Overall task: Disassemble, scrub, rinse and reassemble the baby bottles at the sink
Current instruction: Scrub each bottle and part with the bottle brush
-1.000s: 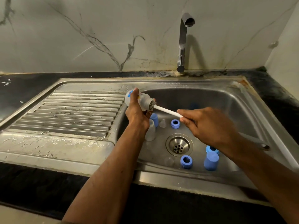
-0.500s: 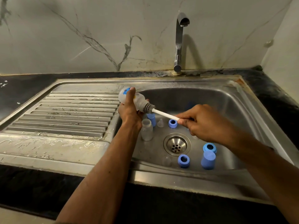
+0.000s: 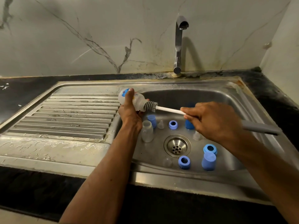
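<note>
Standing behind: a pale marble wall with dark grey veins, turning into a plain side wall at the right corner. Running under it: a black worktop, showing stains along the joint. Shining dimly on the stone: soft indoor light.

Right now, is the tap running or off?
Off. No water falls from the tap's spout, and the sink basin around the drain holds no pooled water.

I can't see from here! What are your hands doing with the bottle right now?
Left hand grips bottle, tilted over sink. Right hand holds brush, bristles at the bottle mouth. Nothing in the way; tap off.
</note>
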